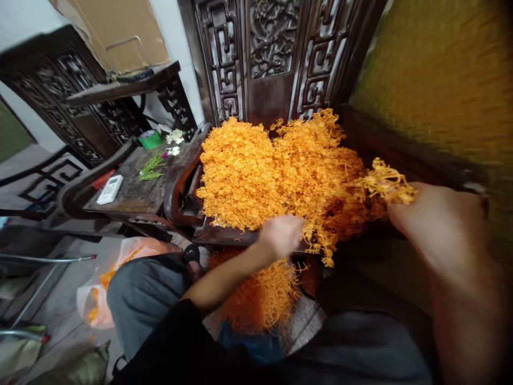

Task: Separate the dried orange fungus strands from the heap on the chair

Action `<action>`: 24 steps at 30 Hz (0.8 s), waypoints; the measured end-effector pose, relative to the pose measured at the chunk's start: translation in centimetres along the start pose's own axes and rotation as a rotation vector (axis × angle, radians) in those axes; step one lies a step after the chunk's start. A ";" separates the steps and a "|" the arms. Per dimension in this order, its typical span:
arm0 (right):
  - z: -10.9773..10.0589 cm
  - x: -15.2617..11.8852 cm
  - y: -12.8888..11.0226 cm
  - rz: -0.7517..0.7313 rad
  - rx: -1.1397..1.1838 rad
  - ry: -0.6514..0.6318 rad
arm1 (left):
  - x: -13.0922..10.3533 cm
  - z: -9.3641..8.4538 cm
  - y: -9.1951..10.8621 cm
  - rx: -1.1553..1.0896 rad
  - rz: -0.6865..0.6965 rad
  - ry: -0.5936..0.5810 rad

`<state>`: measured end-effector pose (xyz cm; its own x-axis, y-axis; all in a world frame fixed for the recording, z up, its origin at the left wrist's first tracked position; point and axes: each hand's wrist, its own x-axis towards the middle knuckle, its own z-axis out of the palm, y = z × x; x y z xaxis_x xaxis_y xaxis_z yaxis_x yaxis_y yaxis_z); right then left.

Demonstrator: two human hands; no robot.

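A big heap of orange branching sprigs (240, 171), which look like artificial flower stems, is piled on a dark carved wooden bench. At the heap's right side my right hand (425, 214) is closed around the end of one orange sprig (382, 182), its branched head pointing left. My left hand (282, 235) is closed in a blurred fist by the front edge of the heap; what its fingers hold, if anything, is hidden. Below, between my knees, more orange sprigs (260, 299) stand over a blue bag or container (252, 342).
To the left, a small wooden side table (140, 192) bears green tape (150, 139), white flowers (175, 137), green leaves (151, 168) and a white remote (110, 190). A plastic bag (96, 299) with orange pieces lies on the floor. Carved bench backs (270, 85) rise behind.
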<state>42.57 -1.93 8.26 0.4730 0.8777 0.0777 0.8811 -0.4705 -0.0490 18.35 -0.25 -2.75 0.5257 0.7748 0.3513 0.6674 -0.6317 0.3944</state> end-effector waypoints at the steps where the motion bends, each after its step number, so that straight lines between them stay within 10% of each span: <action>1: 0.3 0.2 0.1 -0.030 0.021 0.000 | 0.2 -2.3 -2.6 0.044 -0.077 0.063; 6: 1.4 0.7 0.0 -0.060 0.175 0.039 | 1.8 -10.0 -12.2 0.191 -0.397 0.274; 10: 2.2 1.2 -0.3 -0.086 0.261 0.184 | 2.2 -9.6 -10.2 0.353 -0.438 0.365; 13: 3.2 2.2 -0.2 -0.016 0.379 0.254 | 2.7 -6.6 -4.1 0.270 -0.284 0.358; 18: 4.7 3.3 0.4 -0.025 0.559 0.249 | 5.1 2.5 5.7 -0.083 0.071 0.021; 24: 4.2 2.8 0.8 -0.190 0.882 0.279 | 8.7 11.1 7.5 -0.121 0.073 0.058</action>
<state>44.59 0.50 4.27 0.4070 0.8252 0.3916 0.6747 0.0174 -0.7379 33.80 2.00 -6.14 0.5370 0.7257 0.4302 0.5578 -0.6880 0.4643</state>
